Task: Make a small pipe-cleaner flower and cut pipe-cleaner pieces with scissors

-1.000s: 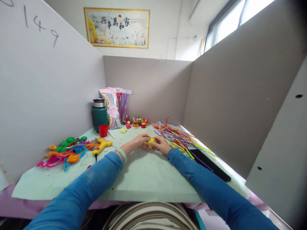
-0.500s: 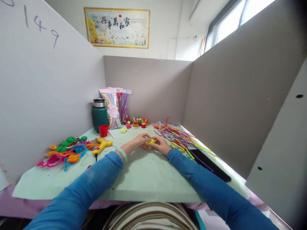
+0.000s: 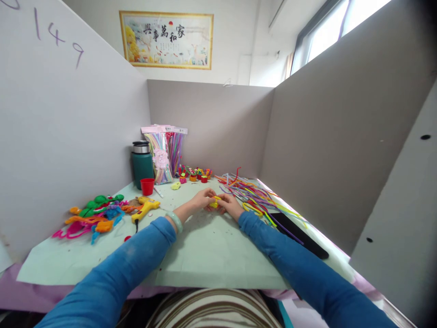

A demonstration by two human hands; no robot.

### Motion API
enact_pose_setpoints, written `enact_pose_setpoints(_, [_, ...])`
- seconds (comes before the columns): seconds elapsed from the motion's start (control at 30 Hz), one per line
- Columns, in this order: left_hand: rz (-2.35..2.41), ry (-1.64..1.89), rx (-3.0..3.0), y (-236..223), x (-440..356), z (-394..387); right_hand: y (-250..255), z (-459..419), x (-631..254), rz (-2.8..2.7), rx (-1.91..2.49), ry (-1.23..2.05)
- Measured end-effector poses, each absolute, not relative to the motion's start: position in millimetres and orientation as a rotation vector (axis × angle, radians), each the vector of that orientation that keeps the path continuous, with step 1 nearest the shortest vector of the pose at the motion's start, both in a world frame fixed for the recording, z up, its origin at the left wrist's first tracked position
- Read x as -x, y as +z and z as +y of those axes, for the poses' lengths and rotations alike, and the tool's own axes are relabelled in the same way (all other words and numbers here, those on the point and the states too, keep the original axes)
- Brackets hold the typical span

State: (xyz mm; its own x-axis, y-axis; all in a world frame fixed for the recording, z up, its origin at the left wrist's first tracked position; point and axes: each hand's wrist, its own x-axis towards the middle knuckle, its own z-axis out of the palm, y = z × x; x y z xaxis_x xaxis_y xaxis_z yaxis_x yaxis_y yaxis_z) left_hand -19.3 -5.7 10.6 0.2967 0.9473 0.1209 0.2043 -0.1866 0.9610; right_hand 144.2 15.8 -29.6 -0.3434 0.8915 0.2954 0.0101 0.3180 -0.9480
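Observation:
Between my fingertips is a small yellow coil of pipe cleaner (image 3: 215, 204), held over the middle of the table. My left hand (image 3: 204, 199) pinches it from the left, and my right hand (image 3: 230, 205) grips it from the right. Parts of the coil are hidden behind the fingers. Close to my right wrist lies a bent yellow pipe cleaner (image 3: 252, 209), beside a spread heap of coloured pipe cleaners (image 3: 262, 196). A yellow glue gun (image 3: 146, 209) rests to the left of my left forearm.
On the left lies a pile of shaped pipe-cleaner pieces (image 3: 99, 214). A green bottle (image 3: 142, 166), a red cup (image 3: 147, 186) and bagged pipe cleaners (image 3: 164, 155) stand behind. Tiny potted flowers (image 3: 198, 173) line the back. A black tray (image 3: 300, 234) lies right; partitions enclose the table.
My fingers have shifted slightly around the yellow coil, which has turned and now looks a little different in shape. Both hands stay in about the same place.

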Motion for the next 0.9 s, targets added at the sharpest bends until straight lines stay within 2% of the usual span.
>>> enact_pose_setpoints(0.17, [1.07,1.019,-1.615,10.8,18.7,-6.3,-29.7,15.2,-144.7,-1.589,0.794,1.186])
enact_pose_setpoints(0.63, [0.926,0.966,-1.639,10.5,27.5,-3.0,-23.5,15.6,-153.4,-1.399,0.754,1.491])
enact_pose_setpoints(0.9, [1.007,1.01,-1.729,7.7,22.4,-1.6,-23.5,12.3,-148.0,-1.459,0.797,1.426])
